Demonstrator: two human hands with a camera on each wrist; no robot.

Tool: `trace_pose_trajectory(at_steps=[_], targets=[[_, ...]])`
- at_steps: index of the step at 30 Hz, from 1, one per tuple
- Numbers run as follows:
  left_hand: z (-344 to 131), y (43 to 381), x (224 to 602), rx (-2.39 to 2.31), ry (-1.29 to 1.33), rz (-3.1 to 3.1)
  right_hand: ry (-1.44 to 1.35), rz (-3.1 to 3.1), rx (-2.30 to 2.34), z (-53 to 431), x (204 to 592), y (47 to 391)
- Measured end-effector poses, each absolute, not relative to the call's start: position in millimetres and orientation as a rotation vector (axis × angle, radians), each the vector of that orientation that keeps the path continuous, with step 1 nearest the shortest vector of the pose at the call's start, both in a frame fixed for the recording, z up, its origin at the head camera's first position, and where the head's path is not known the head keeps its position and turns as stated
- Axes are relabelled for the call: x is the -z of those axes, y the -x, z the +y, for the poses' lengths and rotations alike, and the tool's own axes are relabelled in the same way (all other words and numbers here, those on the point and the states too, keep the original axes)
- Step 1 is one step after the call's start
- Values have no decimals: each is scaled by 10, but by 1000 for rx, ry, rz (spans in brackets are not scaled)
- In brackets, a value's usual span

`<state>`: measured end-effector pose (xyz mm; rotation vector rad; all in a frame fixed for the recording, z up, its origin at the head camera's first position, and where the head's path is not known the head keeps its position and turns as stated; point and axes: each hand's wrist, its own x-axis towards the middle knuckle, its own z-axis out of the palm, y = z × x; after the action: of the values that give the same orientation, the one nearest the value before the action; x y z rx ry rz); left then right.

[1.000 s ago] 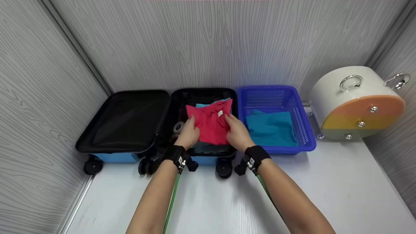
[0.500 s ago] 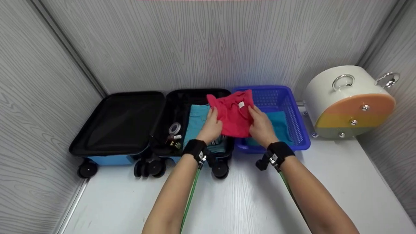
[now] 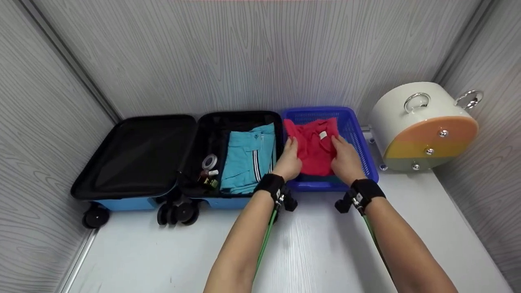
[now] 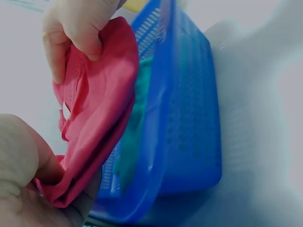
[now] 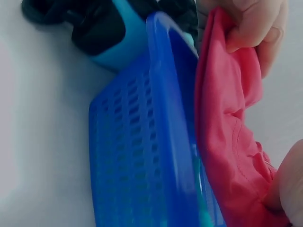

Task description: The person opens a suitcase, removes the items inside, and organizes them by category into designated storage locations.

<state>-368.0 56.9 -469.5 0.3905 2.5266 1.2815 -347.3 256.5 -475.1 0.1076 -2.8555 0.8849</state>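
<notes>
Clamped with thumb and fingers at each side, the left hand (image 3: 288, 162) and right hand (image 3: 348, 162) keep a two-sided grip on a folded red garment (image 3: 315, 156), which is over the open top of a blue basket (image 3: 321, 186). A white label (image 3: 323, 135) shows near its upper right; any print on it is too small to read. Below, inside the basket, lies a teal cloth (image 4: 132, 137). Just left of the basket, the suitcase (image 3: 138, 158) lies open, its right half holding folded turquoise trousers (image 3: 244, 158) with a dark-and-white stripe, a tape roll (image 3: 209, 162), a small white cylinder (image 3: 213, 173) and a dark little container (image 3: 210, 182) whose yellowish lettering cannot be made out. Right of the basket, near its rim, stands a white drum-shaped box (image 3: 411, 110) with an orange, yellow and green front. Behind all of these rises a grey wood-grain wall (image 3: 244, 57). Bare white counter (image 3: 309, 252) runs from the basket's front edge toward the person, under both forearms, and on to the right past the box.
</notes>
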Motion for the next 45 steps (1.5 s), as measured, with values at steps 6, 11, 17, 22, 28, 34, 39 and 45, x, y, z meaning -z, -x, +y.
trace_pose_trajectory(at_steps=[6, 11, 17, 22, 28, 34, 39, 45], targets=[[660, 3666, 4769, -1271, -395, 2468, -83, -2876, -856, 2668, 4866, 3446], [683, 3652, 4790, -1152, -440, 2469, -62, -3020, -867, 2746, 4930, 3402], [669, 3626, 4757, -1107, -511, 2477, -58, -3085, -945, 2790, 4929, 3381], [646, 3605, 4749, -1121, -539, 2467, -65, -3090, -974, 2767, 4906, 3385], [589, 3601, 4710, -1128, -578, 2456, -39, -3064, -996, 2663, 4864, 3416], [460, 3636, 4648, -1147, -626, 2509, -117, -3033, -1007, 2440, 4779, 3436], [229, 3697, 4605, -1172, -625, 2559, -186, -2981, -1064, 2244, 4718, 3451], [-139, 3735, 4561, -1230, -512, 2544, -248, -2919, -1137, 2012, 4683, 3483]])
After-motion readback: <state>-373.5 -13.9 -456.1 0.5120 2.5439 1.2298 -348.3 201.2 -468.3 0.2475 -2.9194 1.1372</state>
